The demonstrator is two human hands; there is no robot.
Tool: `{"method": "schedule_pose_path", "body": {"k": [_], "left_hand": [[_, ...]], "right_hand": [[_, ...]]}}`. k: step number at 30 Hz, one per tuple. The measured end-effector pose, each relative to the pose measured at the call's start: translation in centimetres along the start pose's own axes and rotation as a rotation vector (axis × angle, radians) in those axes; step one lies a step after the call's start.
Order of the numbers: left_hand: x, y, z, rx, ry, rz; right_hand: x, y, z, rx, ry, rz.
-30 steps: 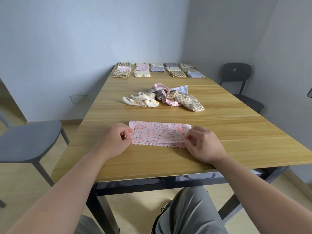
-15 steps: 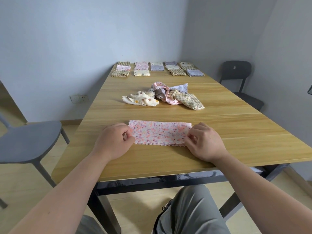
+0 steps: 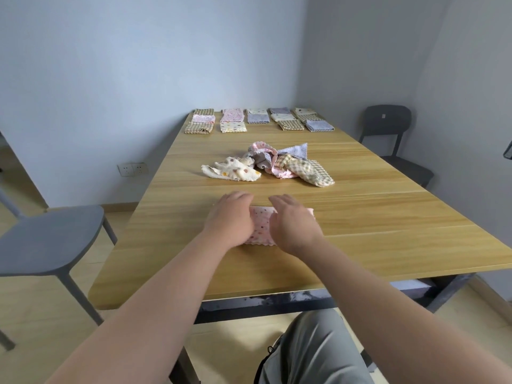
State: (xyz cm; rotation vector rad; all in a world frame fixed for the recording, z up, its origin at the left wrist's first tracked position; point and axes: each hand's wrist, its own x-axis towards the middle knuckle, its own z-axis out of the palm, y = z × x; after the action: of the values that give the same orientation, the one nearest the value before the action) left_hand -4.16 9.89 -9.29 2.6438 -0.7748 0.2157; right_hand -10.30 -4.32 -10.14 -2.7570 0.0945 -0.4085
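A pink cloth with small coloured dots (image 3: pixel 261 225) lies flat on the wooden table (image 3: pixel 388 217) near its front edge. My left hand (image 3: pixel 231 220) lies on the cloth's left part with its fingers stretched forward. My right hand (image 3: pixel 293 225) lies on the right part, fingers also straight and pointing away from me. A strip of cloth shows between the two hands, and its right edge peeks out past my right hand. Both hands hide most of the cloth, so I cannot tell how it is folded.
A loose heap of crumpled cloths (image 3: pixel 271 164) sits mid-table. Rows of folded cloths (image 3: pixel 260 120) line the far end. A grey chair (image 3: pixel 52 239) stands at the left, a dark chair (image 3: pixel 388 128) at the far right. Walls close off the back and right.
Both hands let go of the cloth's ends and moved inward onto its top, now close together with fingers straightened. The cloth stays in place.
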Motion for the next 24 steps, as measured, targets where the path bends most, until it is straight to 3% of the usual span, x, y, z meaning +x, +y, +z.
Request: {"method": "schedule_pose_path", "body": {"k": [3, 10, 16, 24], "left_hand": [[0.5, -0.7, 2.1, 0.106, -0.128, -0.036], [0.2, -2.1, 3.2, 0.118, -0.223, -0.062], [0.2, -3.0, 2.8, 0.14, -0.308, -0.131], [-0.4, -3.4, 2.7, 0.155, -0.292, -0.166]], "right_hand": [[0.6, -0.2, 1.3, 0.019, -0.175, 0.09], [0.3, 1.4, 2.1, -0.134, -0.293, 0.094], [0.0, 2.8, 1.3, -0.18, -0.341, 0.193], [-1.1, 5.8, -0.9, -0.202, -0.369, 0.349]]}}
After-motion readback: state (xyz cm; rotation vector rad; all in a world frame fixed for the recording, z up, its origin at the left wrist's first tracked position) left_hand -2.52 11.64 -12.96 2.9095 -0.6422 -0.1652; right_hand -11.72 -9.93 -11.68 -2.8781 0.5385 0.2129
